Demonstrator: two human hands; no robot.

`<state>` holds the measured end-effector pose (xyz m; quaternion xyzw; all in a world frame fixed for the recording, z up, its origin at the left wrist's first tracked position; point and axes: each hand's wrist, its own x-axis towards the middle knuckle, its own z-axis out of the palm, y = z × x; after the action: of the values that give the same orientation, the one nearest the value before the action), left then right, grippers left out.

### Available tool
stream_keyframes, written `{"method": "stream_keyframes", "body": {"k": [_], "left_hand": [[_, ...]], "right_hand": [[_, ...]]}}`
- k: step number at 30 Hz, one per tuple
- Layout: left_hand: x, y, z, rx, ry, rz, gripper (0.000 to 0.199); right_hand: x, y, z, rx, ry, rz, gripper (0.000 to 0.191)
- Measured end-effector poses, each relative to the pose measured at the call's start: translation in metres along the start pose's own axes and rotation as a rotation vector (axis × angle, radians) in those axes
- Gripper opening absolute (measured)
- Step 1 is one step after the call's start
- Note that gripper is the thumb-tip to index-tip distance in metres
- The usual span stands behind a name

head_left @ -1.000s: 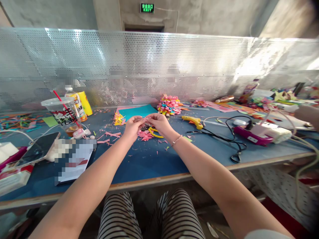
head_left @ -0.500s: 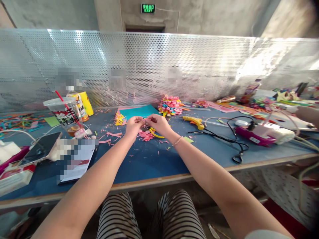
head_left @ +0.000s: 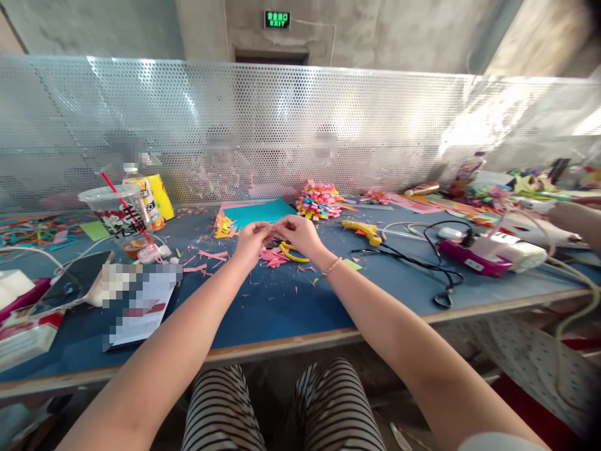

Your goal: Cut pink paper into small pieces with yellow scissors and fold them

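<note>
My left hand (head_left: pixel 253 238) and my right hand (head_left: pixel 297 233) meet over the middle of the blue table, fingertips pinched together. Whatever lies between them is too small to make out, perhaps a bit of pink. Just below are pink paper scraps (head_left: pixel 271 257) and the yellow handles of scissors (head_left: pixel 293 254), partly covered by my right hand. Behind the hands lies a teal sheet of paper (head_left: pixel 263 213). A ball of folded pink, yellow and blue paper strips (head_left: pixel 319 199) stands beyond my right hand. Yellow paper pieces (head_left: pixel 224 227) sit beyond my left hand.
A yellow glue gun (head_left: pixel 361 230) and black cable (head_left: pixel 408 257) lie to the right, near a purple power strip (head_left: pixel 474 258). At left are a plastic cup (head_left: pixel 117 219), a phone (head_left: pixel 75 282) and a tablet (head_left: pixel 145 313). A perforated metal screen (head_left: pixel 263 125) borders the back. Another person's hand (head_left: pixel 575 216) shows at far right.
My hands stay pinched together in nearly the same place. The view has shifted slightly. At far right, the other person's hand has moved a little.
</note>
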<state>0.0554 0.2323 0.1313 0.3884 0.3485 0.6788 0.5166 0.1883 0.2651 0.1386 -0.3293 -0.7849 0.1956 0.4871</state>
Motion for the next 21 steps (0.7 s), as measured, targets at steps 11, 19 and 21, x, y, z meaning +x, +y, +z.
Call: {"method": "stream_keyframes", "body": {"k": [11,19,21], "left_hand": [[0.0003,-0.0013,-0.0016,-0.024,-0.036,-0.048,0.018],[0.0069,-0.0067,-0.0063,0.124,0.008,0.137,0.022],[0.0077,-0.0081,-0.0064,0.142,0.006,0.157,0.023]], "right_hand": [[0.0030,0.0059,-0.0088,-0.128,-0.022,-0.272,0.016],[0.0010,0.0014,-0.0045,0.040,-0.067,0.052,0.019],[0.0005,-0.0012,-0.0034,0.117,-0.097,0.104,0.019]]}}
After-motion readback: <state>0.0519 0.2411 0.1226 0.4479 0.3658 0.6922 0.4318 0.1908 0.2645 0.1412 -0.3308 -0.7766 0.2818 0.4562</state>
